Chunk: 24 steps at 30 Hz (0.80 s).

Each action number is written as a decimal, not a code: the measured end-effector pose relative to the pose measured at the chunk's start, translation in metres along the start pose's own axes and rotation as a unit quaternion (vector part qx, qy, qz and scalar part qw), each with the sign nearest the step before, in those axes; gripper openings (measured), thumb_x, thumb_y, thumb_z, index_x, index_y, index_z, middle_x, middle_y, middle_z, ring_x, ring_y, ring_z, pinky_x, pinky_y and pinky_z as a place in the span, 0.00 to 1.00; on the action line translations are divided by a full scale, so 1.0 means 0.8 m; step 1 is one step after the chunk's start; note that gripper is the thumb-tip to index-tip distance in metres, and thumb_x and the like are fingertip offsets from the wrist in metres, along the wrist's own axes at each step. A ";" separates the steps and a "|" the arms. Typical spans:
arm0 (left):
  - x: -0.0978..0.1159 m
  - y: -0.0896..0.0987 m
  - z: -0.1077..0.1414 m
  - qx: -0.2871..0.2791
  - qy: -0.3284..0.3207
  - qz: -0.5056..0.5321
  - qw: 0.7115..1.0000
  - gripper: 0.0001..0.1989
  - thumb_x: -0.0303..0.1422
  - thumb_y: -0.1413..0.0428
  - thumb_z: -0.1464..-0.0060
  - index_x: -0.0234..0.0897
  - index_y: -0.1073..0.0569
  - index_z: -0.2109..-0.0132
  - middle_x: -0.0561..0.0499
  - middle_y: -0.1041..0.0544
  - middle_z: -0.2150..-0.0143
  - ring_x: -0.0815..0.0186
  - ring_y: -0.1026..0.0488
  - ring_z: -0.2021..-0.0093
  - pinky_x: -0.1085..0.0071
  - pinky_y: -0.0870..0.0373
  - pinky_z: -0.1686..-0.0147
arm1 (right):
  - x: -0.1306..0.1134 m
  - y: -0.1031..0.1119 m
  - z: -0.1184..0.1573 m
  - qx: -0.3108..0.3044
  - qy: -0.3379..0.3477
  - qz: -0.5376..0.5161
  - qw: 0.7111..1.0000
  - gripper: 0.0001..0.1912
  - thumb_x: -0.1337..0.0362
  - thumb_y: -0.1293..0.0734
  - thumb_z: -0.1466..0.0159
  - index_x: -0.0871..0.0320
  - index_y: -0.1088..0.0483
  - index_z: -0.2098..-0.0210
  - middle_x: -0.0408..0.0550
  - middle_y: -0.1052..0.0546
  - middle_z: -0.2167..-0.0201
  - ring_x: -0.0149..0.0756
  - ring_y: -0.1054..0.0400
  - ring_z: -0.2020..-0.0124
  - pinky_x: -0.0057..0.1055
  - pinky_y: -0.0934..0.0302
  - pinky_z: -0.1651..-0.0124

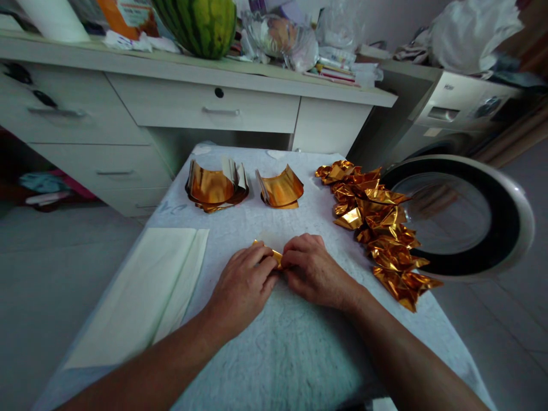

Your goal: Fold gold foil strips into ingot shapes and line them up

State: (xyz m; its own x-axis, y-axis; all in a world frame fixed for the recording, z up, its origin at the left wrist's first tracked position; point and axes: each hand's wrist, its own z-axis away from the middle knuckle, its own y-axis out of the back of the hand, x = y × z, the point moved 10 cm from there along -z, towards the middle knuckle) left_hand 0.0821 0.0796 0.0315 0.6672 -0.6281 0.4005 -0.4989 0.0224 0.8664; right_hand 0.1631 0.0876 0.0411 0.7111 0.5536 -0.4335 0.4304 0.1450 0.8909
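Near the middle of the cloth-covered table [265, 354], my left hand [246, 279] and my right hand [314, 268] meet over a small piece of gold foil paper [277, 258]. Both hands are closed on it, and fingers hide most of the piece. Beyond them lie two curled stacks of gold foil sheets, a larger left stack [212, 185] and a smaller right stack [282, 187]. Along the table's right side runs a heap of folded gold foil pieces [377, 222]. Flat on the left side is a pale folded paper stack [132, 291].
A white counter with drawers [214, 108] stands behind the table, bearing a watermelon [197, 25] and plastic bags [282, 40]. At the right, a washing machine [449, 108] has its round door [454, 214] swung out against the table's edge.
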 end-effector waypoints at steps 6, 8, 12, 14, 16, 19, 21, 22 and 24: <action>-0.001 -0.004 -0.005 -0.025 0.033 -0.024 0.999 0.06 0.23 0.44 0.42 0.38 0.27 0.59 0.49 0.26 0.56 0.59 0.27 0.53 0.57 0.27 0.50 | 0.005 -0.003 -0.001 -0.006 -0.006 -0.017 1.000 0.04 0.69 0.33 0.42 0.58 0.30 0.65 0.46 0.27 0.65 0.38 0.37 0.60 0.37 0.50 0.54; -0.001 -0.007 -0.008 -0.042 0.032 -0.045 0.998 0.06 0.23 0.45 0.41 0.39 0.26 0.59 0.49 0.27 0.57 0.60 0.27 0.56 0.58 0.27 0.52 | 0.009 -0.004 -0.001 -0.009 -0.014 -0.028 0.999 0.07 0.69 0.31 0.42 0.58 0.31 0.63 0.46 0.28 0.64 0.39 0.38 0.60 0.36 0.49 0.55; -0.001 -0.012 -0.011 -0.076 0.039 -0.063 0.994 0.09 0.22 0.48 0.40 0.38 0.26 0.60 0.49 0.28 0.59 0.61 0.28 0.59 0.60 0.26 0.55 | 0.020 -0.007 -0.001 -0.008 -0.030 -0.058 0.998 0.04 0.71 0.32 0.40 0.58 0.30 0.67 0.45 0.28 0.65 0.37 0.38 0.59 0.35 0.49 0.55; 0.001 -0.012 -0.011 -0.074 0.040 -0.065 0.994 0.09 0.21 0.49 0.41 0.37 0.27 0.60 0.48 0.29 0.60 0.61 0.28 0.59 0.60 0.27 0.55 | 0.025 -0.007 -0.001 -0.003 -0.037 -0.075 0.997 0.04 0.72 0.31 0.39 0.58 0.30 0.68 0.45 0.27 0.64 0.37 0.37 0.58 0.35 0.48 0.54; 0.004 -0.009 -0.010 -0.056 0.041 -0.066 0.995 0.07 0.22 0.48 0.42 0.37 0.28 0.61 0.48 0.29 0.59 0.60 0.29 0.58 0.58 0.27 0.54 | 0.029 -0.007 -0.001 0.004 -0.042 -0.089 0.995 0.04 0.72 0.31 0.39 0.58 0.29 0.69 0.45 0.27 0.64 0.37 0.37 0.58 0.35 0.48 0.54; 0.005 -0.007 -0.008 -0.033 0.054 -0.049 0.997 0.04 0.25 0.45 0.42 0.37 0.28 0.60 0.48 0.29 0.58 0.59 0.29 0.57 0.57 0.28 0.53 | 0.033 -0.007 -0.003 0.012 -0.052 -0.096 0.994 0.05 0.71 0.30 0.39 0.58 0.28 0.70 0.44 0.27 0.66 0.37 0.36 0.59 0.35 0.48 0.54; 0.003 -0.008 -0.007 -0.029 0.064 -0.035 0.997 0.03 0.26 0.45 0.41 0.38 0.27 0.61 0.49 0.29 0.59 0.59 0.29 0.57 0.57 0.29 0.53 | 0.035 -0.007 -0.003 0.013 -0.058 -0.096 0.994 0.04 0.70 0.30 0.39 0.57 0.27 0.70 0.44 0.27 0.66 0.37 0.37 0.58 0.36 0.48 0.54; 0.002 -0.009 -0.008 -0.027 0.067 -0.028 0.997 0.04 0.26 0.45 0.40 0.38 0.27 0.61 0.49 0.28 0.59 0.59 0.30 0.57 0.57 0.29 0.54 | 0.036 -0.008 -0.004 0.013 -0.060 -0.096 0.993 0.04 0.70 0.29 0.39 0.57 0.27 0.70 0.44 0.27 0.66 0.37 0.37 0.58 0.36 0.48 0.53; 0.000 -0.007 -0.009 -0.021 0.070 -0.016 0.997 0.04 0.25 0.45 0.41 0.38 0.26 0.62 0.49 0.28 0.60 0.59 0.30 0.57 0.57 0.29 0.54 | 0.038 -0.007 -0.003 0.014 -0.064 -0.090 0.994 0.04 0.69 0.28 0.40 0.57 0.27 0.70 0.44 0.27 0.65 0.38 0.37 0.57 0.36 0.48 0.53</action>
State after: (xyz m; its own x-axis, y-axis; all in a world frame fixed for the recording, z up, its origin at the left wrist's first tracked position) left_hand 0.0891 0.0854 0.0286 0.7545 -0.5150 0.4069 -0.4542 0.0377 0.8901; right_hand 0.1810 0.1055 0.0229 0.6853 0.4115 -0.6009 0.5715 0.2075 0.7939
